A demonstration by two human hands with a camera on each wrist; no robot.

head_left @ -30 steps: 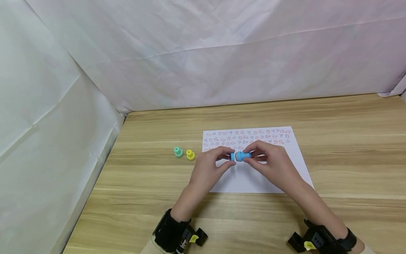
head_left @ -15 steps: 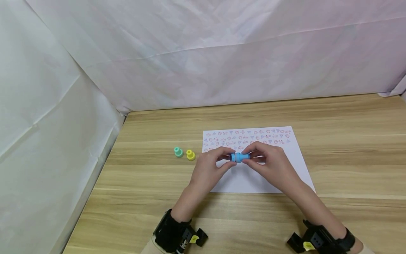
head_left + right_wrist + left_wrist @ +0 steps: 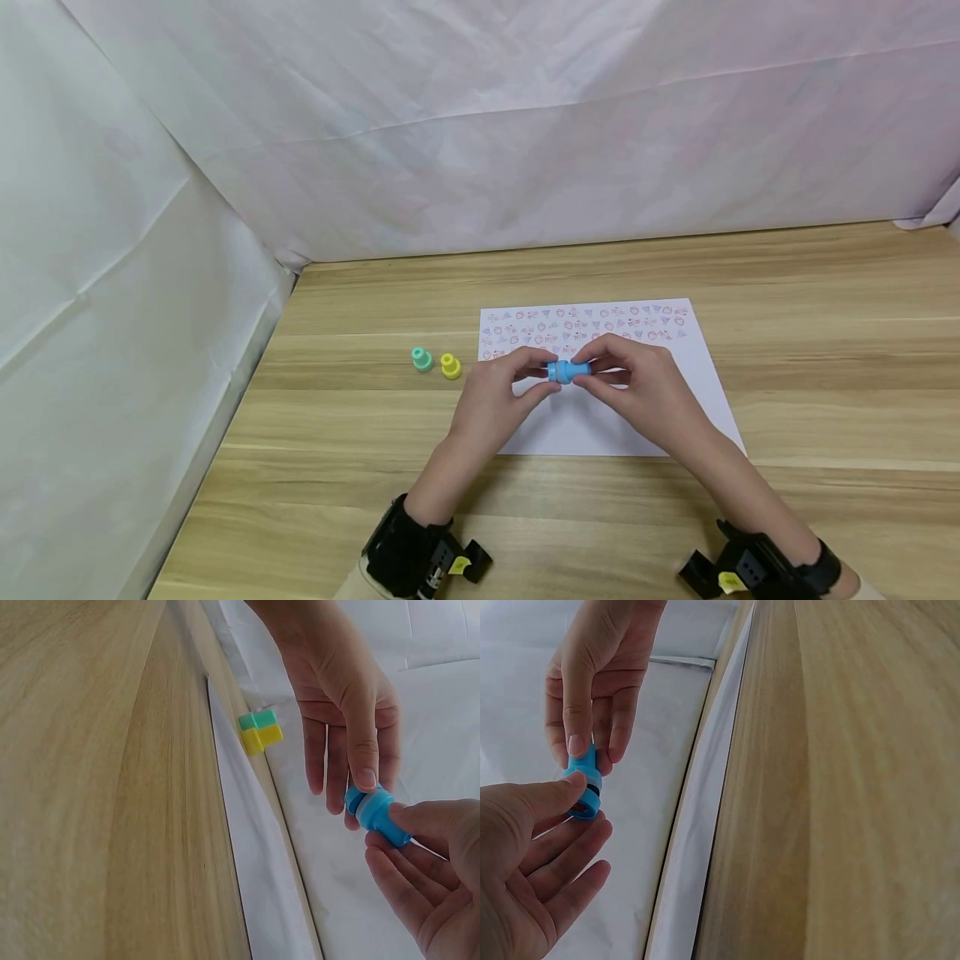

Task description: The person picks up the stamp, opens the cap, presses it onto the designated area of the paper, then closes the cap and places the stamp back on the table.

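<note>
Left of the fingers, two small smooth plastic stamps stand side by side on the grained wooden table (image 3: pixel 360 450): a green stamp (image 3: pixel 422 359), then a yellow stamp (image 3: pixel 450 366). The left hand (image 3: pixel 491 400) pinches the cap end of a short, round blue stamp (image 3: pixel 567 371) between thumb and fingertips. The right hand (image 3: pixel 645 392) pinches its other end, fingers curled. The stamp lies level between both sets of fingertips, above a flat white paper sheet (image 3: pixel 697 367) printed with small marks.
</note>
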